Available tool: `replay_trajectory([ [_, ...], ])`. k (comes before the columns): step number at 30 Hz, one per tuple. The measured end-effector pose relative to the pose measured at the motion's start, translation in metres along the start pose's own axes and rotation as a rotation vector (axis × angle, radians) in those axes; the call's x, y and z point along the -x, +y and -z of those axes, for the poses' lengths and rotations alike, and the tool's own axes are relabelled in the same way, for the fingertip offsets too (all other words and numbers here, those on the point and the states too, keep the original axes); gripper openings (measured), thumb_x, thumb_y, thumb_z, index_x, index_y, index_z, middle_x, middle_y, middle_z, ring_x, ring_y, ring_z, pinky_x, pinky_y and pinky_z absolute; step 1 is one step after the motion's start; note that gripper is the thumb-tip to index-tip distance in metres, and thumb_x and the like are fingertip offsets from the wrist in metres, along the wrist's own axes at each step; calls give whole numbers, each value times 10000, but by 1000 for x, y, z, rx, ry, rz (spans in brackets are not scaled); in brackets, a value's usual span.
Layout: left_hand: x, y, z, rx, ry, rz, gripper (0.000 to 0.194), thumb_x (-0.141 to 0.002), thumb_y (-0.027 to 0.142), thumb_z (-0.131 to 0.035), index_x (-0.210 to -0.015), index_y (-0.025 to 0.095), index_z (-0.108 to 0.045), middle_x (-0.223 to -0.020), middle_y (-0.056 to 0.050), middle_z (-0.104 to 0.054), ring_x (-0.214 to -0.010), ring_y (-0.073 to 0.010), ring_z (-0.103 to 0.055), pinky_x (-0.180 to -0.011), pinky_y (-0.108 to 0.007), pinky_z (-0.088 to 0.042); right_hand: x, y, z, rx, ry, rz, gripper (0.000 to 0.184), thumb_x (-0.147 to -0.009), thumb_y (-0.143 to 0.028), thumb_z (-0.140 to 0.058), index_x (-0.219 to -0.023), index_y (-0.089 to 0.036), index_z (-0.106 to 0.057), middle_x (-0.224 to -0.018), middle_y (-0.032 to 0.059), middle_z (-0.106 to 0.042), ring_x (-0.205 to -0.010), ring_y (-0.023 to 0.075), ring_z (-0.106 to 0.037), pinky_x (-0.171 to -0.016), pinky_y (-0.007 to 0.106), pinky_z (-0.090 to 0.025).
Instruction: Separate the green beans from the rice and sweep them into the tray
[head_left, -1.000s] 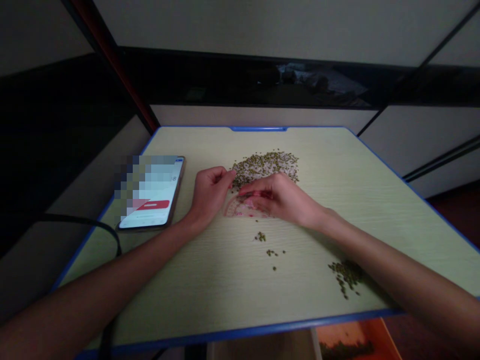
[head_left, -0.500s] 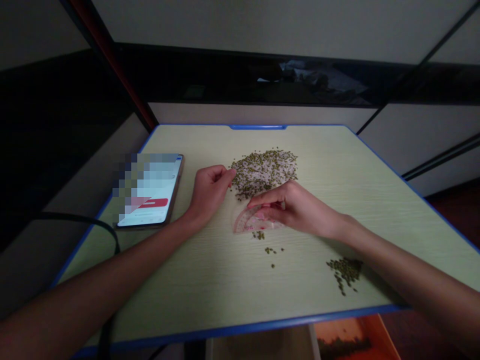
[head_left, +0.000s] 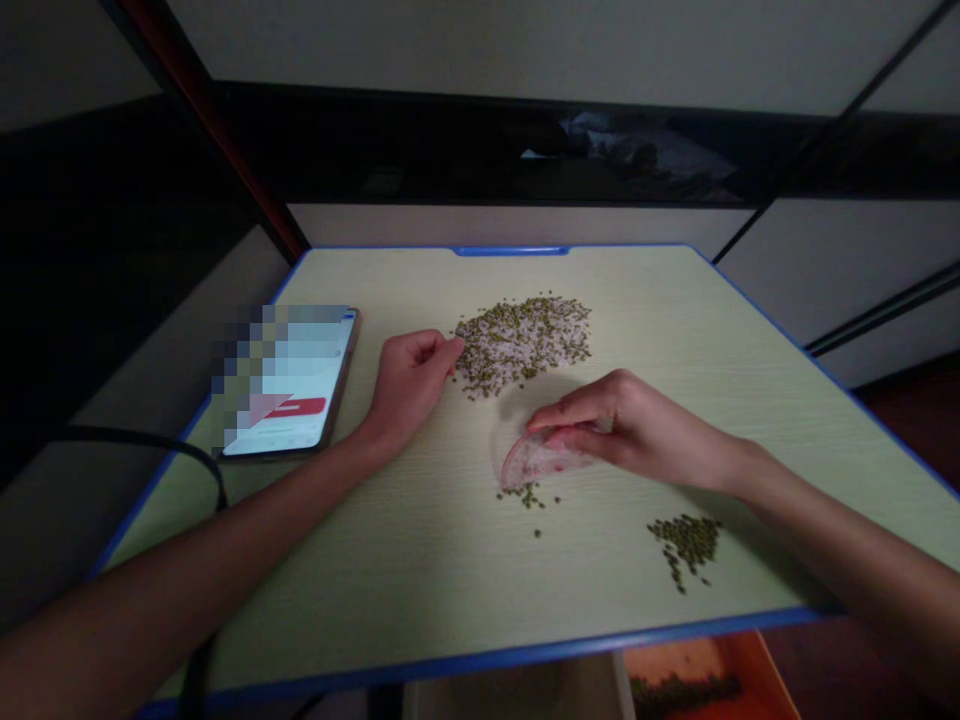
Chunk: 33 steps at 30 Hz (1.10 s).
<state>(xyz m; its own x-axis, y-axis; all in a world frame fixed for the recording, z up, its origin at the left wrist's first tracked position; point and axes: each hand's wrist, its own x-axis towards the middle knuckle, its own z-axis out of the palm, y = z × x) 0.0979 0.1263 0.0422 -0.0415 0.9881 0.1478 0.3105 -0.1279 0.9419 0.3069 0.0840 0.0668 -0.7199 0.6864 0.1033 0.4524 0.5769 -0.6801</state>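
Note:
My right hand (head_left: 637,430) pinches a clear pink protractor (head_left: 536,458) and holds its edge on the table just above a small cluster of green beans (head_left: 529,494). A large pile of mixed green and pale beans (head_left: 521,340) lies at the middle back of the table. My left hand (head_left: 409,380) rests loosely curled on the table, its fingertips touching the pile's left edge. A smaller heap of green beans (head_left: 686,540) lies near the front right, in front of my right forearm.
A phone (head_left: 289,385) with a lit screen lies at the table's left side, a dark cable (head_left: 180,470) curving off beside it. The pale green table (head_left: 420,560) has a blue rim. Below the front edge is an orange container (head_left: 697,680) holding beans.
My right hand has pulled the protractor away from the big pile toward the front right, onto the small cluster of beans. My left hand has stayed by the pile.

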Motion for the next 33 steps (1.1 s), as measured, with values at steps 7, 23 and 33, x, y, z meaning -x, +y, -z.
replay_trajectory([
  [7,-1,1,0,6,-2,12,328,-731,170,-540,-418,185,-444,-320,82,-367,-332,-57,-295,-386,-239,-208,14,3,5,-48,45,-30,225,-861,-192,-550,-1005,-136,-714,-883,65,-732,-756,151,-681,-660,223,-504],
  [23,2,6,-1,-29,10,16,360,-730,134,-544,-390,181,-437,-309,82,-358,-339,-53,-295,-402,-241,-220,32,8,13,-42,63,-116,208,-827,-163,-559,-954,-127,-720,-841,64,-740,-690,148,-680,-595,220,-514],
  [33,0,4,-2,-16,5,17,360,-736,149,-545,-393,184,-441,-308,85,-363,-329,-52,-286,-392,-250,-202,31,4,10,11,78,-132,219,-839,-210,-551,-949,-162,-734,-826,64,-741,-658,142,-668,-555,210,-494],
])
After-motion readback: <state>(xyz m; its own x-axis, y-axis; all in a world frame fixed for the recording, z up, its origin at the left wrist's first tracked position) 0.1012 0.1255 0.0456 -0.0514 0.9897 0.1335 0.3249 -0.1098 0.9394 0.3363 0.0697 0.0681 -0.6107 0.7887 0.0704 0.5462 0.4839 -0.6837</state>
